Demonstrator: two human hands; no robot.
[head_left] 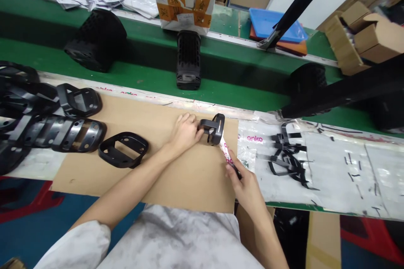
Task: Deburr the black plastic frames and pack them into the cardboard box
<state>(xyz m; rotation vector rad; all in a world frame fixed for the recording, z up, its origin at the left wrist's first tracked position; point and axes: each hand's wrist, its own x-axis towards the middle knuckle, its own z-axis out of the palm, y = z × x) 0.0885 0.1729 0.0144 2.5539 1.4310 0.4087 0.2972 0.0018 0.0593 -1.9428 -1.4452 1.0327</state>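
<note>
Black bracket point(212, 129) in curled left hand point(184, 133)

A long white-topped workbench point(38, 167) runs across the view. A flattened cardboard sheet point(189, 185) covers its middle, with glossy black plastic frames point(72, 134) heaped at the left end and one more frame point(109, 153) lying separately on the cardboard. Toward the right end, a white printed plastic sheet point(334, 168) lies under a tangle of thin black strips point(285, 155).
</note>
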